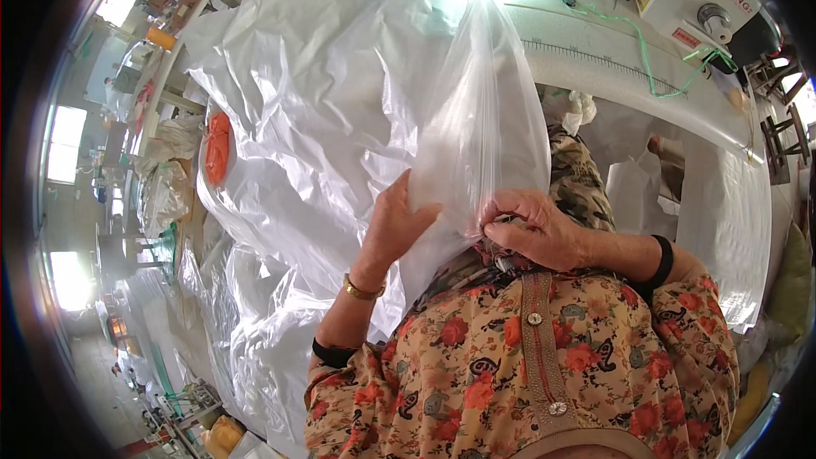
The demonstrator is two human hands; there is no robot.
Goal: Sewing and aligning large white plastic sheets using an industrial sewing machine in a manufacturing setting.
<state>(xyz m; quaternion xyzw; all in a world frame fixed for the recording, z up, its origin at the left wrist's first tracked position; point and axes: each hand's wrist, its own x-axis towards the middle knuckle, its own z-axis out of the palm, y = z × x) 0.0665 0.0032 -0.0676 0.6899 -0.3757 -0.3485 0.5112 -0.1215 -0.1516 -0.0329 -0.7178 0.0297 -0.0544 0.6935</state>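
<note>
Both hands [399,221] [535,225] gripping upright clear plastic bag [484,119], long axis vertical.

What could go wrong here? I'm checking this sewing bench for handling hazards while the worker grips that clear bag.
1. The clear plastic bag is pinched only at its lower end by the left hand and right hand; the slick film might slip loose.
2. The loose green thread trails across the sewing machine table just behind the bag, so it could snag.
3. Glare on the white plastic sheeting may hide the bag's edges.
</note>
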